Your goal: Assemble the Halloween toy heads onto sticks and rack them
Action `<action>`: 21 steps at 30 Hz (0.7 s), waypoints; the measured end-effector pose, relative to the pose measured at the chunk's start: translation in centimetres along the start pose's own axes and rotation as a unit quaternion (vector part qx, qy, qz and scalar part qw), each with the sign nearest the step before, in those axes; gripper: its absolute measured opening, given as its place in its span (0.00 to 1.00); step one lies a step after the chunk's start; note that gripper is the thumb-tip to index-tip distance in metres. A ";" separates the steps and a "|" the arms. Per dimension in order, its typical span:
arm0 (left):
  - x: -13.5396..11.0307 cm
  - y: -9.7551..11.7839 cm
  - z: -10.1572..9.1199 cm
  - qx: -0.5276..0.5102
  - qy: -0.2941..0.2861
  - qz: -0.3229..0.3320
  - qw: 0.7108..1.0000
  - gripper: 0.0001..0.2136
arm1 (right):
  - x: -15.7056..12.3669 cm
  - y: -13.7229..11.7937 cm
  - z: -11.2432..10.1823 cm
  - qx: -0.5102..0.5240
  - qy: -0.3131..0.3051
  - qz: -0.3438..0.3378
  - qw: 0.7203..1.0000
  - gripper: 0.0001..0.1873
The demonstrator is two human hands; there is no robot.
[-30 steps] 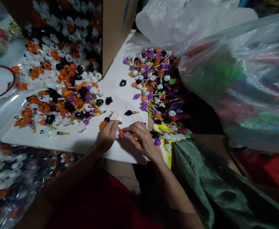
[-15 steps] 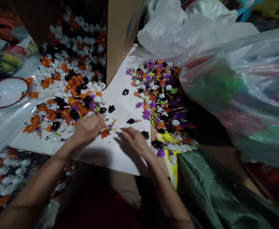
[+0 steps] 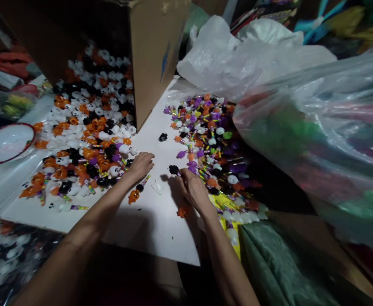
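Note:
My left hand (image 3: pixel 141 163) rests at the right edge of a pile of orange, white and black toy toppers (image 3: pixel 84 144), fingers curled down onto small pieces I cannot make out. My right hand (image 3: pixel 192 189) lies on the white board (image 3: pixel 154 225), its fingertips pinched on the stick of a black-topped toy stick (image 3: pixel 173 169). An orange pumpkin stick (image 3: pixel 133 196) lies between the hands. Another orange piece (image 3: pixel 182 211) sits by my right wrist. To the right spreads a heap of purple, orange and white sticks (image 3: pixel 208 140).
An open cardboard box (image 3: pixel 156 59) stands behind the left pile. A red-rimmed white bowl (image 3: pixel 6 142) sits far left. Large clear plastic bags of coloured goods (image 3: pixel 317 140) crowd the right, with a white bag (image 3: pixel 237 59) behind and green sheeting (image 3: pixel 285 263) at lower right.
Both hands let go of the orange-and-white stick they held together. My left hand swung out to the left pile, then settled at its edge. My right hand reached forward to the black-topped stick.

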State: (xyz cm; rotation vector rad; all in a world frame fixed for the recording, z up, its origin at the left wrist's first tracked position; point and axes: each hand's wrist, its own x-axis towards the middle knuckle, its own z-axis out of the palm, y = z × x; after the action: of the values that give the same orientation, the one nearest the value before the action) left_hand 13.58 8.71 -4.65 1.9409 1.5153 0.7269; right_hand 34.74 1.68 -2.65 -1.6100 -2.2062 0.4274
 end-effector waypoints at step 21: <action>-10.7 2.5 -1.4 -0.116 -0.129 0.068 0.982 0.29 | -4.2 -2.9 -3.5 -0.030 -0.018 -0.174 0.984 0.13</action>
State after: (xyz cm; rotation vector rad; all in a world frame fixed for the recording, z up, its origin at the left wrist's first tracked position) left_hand 11.96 -2.09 -2.63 1.8900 1.1018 0.6476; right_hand 35.08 -3.13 1.30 -1.2127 -2.4842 0.2916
